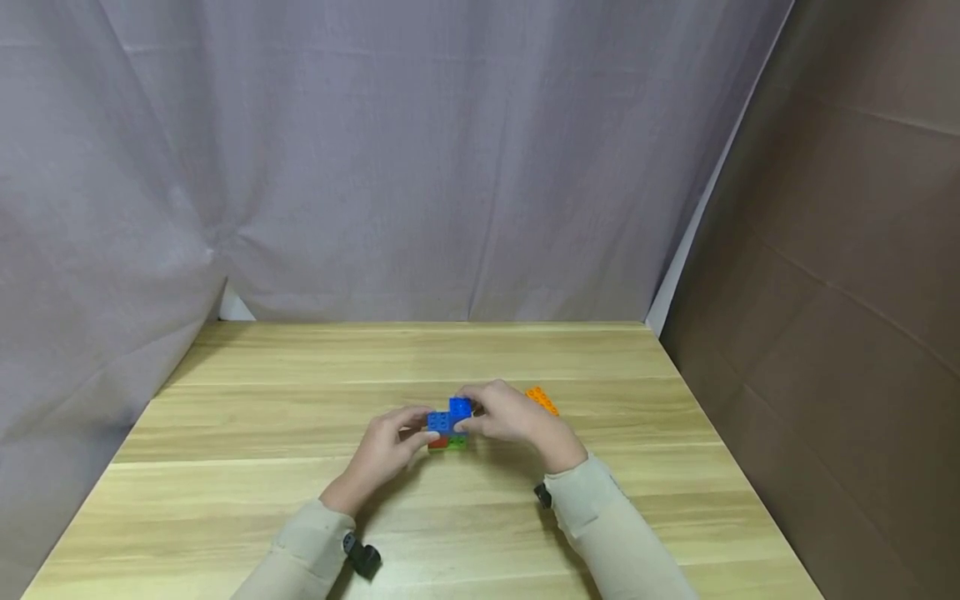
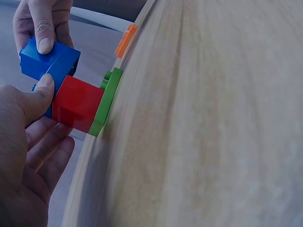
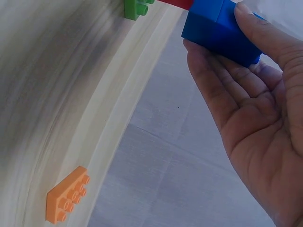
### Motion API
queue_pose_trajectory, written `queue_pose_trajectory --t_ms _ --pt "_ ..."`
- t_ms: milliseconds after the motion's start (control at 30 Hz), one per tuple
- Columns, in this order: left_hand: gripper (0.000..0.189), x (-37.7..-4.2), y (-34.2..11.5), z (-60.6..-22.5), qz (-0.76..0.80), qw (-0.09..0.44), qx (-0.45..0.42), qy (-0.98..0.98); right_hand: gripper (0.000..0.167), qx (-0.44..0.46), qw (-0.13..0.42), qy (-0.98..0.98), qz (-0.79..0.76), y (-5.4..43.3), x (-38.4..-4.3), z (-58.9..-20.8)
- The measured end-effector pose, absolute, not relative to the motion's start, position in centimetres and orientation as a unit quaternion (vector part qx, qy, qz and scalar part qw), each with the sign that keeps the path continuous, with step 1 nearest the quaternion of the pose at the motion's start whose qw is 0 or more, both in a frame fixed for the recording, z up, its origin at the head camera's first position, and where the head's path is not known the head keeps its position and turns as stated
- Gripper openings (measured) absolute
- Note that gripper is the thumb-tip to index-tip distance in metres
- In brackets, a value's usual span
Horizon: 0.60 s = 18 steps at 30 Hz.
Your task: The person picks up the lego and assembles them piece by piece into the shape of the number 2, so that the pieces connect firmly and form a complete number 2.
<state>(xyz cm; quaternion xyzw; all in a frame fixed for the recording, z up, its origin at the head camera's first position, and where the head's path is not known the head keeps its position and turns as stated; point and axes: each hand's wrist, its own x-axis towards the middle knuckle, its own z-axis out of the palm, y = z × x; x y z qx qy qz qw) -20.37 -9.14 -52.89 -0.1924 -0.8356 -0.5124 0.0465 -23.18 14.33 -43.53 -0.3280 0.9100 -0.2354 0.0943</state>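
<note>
A small stack of toy building bricks stands on the wooden table. Its base is a thin green brick (image 2: pixel 107 101), with a red brick (image 2: pixel 78 105) on one end of it. Over the red one lies a flat blue brick (image 1: pixel 437 422), overhanging to the right. A taller blue brick (image 1: pixel 461 407) sits on that overhang. My left hand (image 1: pixel 381 450) holds the flat blue brick between thumb and fingers, the thumb on its near side. My right hand (image 1: pixel 512 414) pinches the taller blue brick; in the right wrist view its thumb and fingers lie on opposite sides.
An orange brick (image 1: pixel 542 401) lies studs up on the table (image 1: pixel 645 500), behind and right of the right hand. Grey cloth (image 1: pixel 420 167) hangs along the table's back edge, and a brown panel (image 1: pixel 847 250) stands on the right. Each sleeve cuff carries a black wrist camera (image 1: pixel 365 558).
</note>
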Motion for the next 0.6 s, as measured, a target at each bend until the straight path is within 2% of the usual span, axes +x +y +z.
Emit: queue_pose_trajectory --t_ms 367,600 --pt "0.036 -20.43 -9.05 -52.82 -0.513 0.049 -0.195 -0.834 0.026 -0.335 0.087 0.899 -0.269 14.79 -23.36 -44.00" --pt "0.035 -20.45 -9.07 -52.72 -0.510 0.047 -0.197 -0.836 0.038 -0.328 0.075 0.902 -0.270 15.01 -23.43 -44.54"
